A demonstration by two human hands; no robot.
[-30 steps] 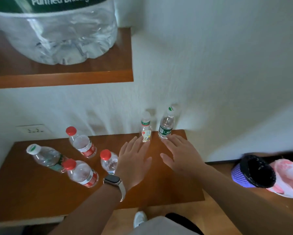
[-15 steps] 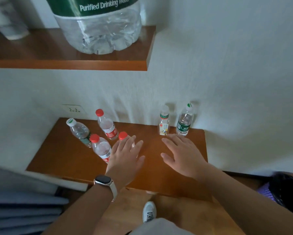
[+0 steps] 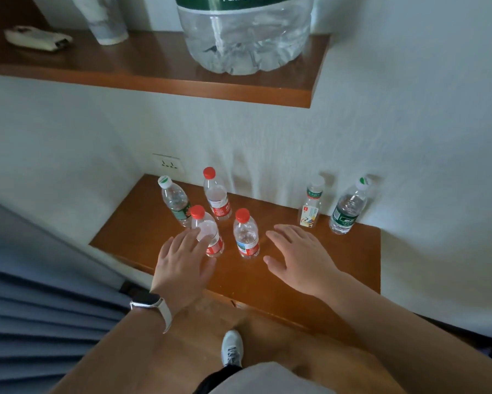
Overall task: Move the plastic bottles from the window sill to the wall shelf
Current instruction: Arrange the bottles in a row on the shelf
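Six clear plastic bottles (image 3: 246, 234) seen upright on lower brown wooden ledge (image 3: 347, 251), unmoved over last second. Left hand (image 3: 182, 263) and right hand (image 3: 301, 260) drawn back toward front edge. Both grips open, nothing held. No bottle lifted yet, so next pick judged pending.

The left hand (image 3: 182, 265) has shifted left — uncovering the middle bottle (image 3: 246, 236), overlapping the front-left bottle (image 3: 212, 237).

Large water jug (image 3: 247, 38) cropped by the edge at 12 o'clock, cup (image 3: 106, 21) cropped at 11 o'clock, left hand (image 3: 182, 265) hiding part of a red-capped bottle (image 3: 213, 236), label print (image 3: 343, 220) unreadably small
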